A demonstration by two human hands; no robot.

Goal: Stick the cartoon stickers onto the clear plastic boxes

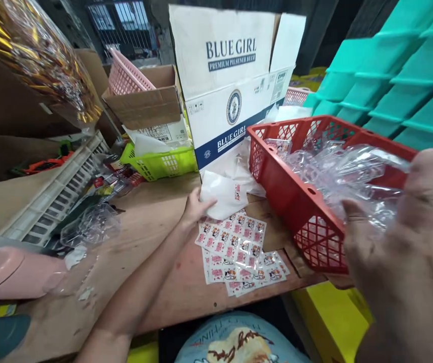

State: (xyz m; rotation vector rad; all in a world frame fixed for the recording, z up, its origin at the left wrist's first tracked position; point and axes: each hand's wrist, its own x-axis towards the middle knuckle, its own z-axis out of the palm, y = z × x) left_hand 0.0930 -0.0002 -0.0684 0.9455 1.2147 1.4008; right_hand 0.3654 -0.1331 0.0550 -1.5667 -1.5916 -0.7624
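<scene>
My left hand (193, 205) is closed on the edge of a white sticker sheet (222, 194), which is mostly bare, with a few small printed stickers at its right side. Just below it, several sticker sheets (231, 242) with cartoon animals and pink print lie overlapping on the wooden table. My right hand (405, 242), large and blurred close to the camera, is at the near right side of a red plastic basket (280, 186). Its thumb and index finger are spread apart. Clear plastic packaging (345, 166) fills the basket; whether the hand touches it I cannot tell.
Behind the sheets stands a white and blue beer carton (235, 75). A lime green basket (163, 164) sits at back left, with a cardboard box (144, 103) above it. Turquoise bins (390, 75) are stacked at right. A pink object (15, 272) lies at left.
</scene>
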